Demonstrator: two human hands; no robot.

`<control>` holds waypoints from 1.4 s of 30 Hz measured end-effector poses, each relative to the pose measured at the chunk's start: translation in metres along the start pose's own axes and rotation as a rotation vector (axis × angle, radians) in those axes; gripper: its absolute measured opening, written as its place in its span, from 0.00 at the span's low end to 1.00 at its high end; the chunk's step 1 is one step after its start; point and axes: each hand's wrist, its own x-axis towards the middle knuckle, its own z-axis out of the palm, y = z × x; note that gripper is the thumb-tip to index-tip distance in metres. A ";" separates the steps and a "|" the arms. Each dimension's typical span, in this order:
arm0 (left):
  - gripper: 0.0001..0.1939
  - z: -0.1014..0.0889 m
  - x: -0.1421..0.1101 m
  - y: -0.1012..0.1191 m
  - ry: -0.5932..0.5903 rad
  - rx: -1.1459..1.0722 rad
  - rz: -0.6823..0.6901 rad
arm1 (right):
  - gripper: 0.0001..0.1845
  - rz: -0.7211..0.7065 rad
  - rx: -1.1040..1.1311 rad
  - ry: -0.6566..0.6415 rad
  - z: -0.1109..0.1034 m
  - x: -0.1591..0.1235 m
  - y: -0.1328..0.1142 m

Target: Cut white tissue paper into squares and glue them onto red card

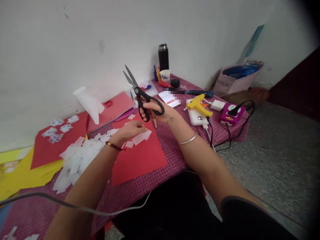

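Yellow sheets (27, 176) fill the left edge of the frame, and next to them we see a heap of white paper (80, 156) on the checked cloth of the counter (172, 143). Near the centre, our left hand (135, 129) has its grip closed, and it seems to pinch a white paper piece (142, 137) over the red sheet (140, 163). We judge that piece light, limp and easily creased or torn, so an edge or corner is the place to take it. Just above, our right hand (160, 113) grips the black handles of the scissors (136, 90), raised clear of the counter, points toward the upper left and blades slightly apart. They should feel stiff and fairly heavy, safest held by the loops, as we have them.

As for what we cannot make out: the yellow sheets run out of the frame at left; our left forearm covers part of the heap; the left fingertips are tucked under, so their exact contact with the piece is hidden, and we cannot tell whether it touches the red sheet. Farther right, the phone (169, 99) is partly pixelated, and the lower right corner falls into dark blur.
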 end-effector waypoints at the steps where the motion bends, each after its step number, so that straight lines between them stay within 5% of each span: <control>1: 0.13 -0.006 -0.008 0.003 -0.046 0.002 -0.018 | 0.25 0.004 0.000 -0.006 0.001 0.000 0.000; 3: 0.11 -0.021 -0.027 0.007 -0.128 -0.026 -0.060 | 0.23 0.020 -0.005 -0.023 0.004 0.000 0.001; 5: 0.11 -0.039 -0.048 0.008 -0.078 -0.144 -0.080 | 0.22 0.033 -0.010 -0.033 0.009 -0.001 0.003; 13: 0.18 -0.112 -0.119 -0.028 0.555 -0.385 0.184 | 0.25 0.203 -0.158 -0.131 0.056 -0.004 0.039; 17: 0.16 -0.134 -0.136 -0.049 0.680 -0.459 0.275 | 0.31 0.389 -0.309 -0.305 0.078 -0.007 0.058; 34: 0.27 -0.155 -0.153 -0.088 0.312 -0.498 0.119 | 0.32 0.590 -0.391 -0.387 0.102 0.014 0.075; 42: 0.26 -0.154 -0.151 -0.092 0.277 -0.469 0.107 | 0.30 0.601 -0.393 -0.369 0.106 0.013 0.076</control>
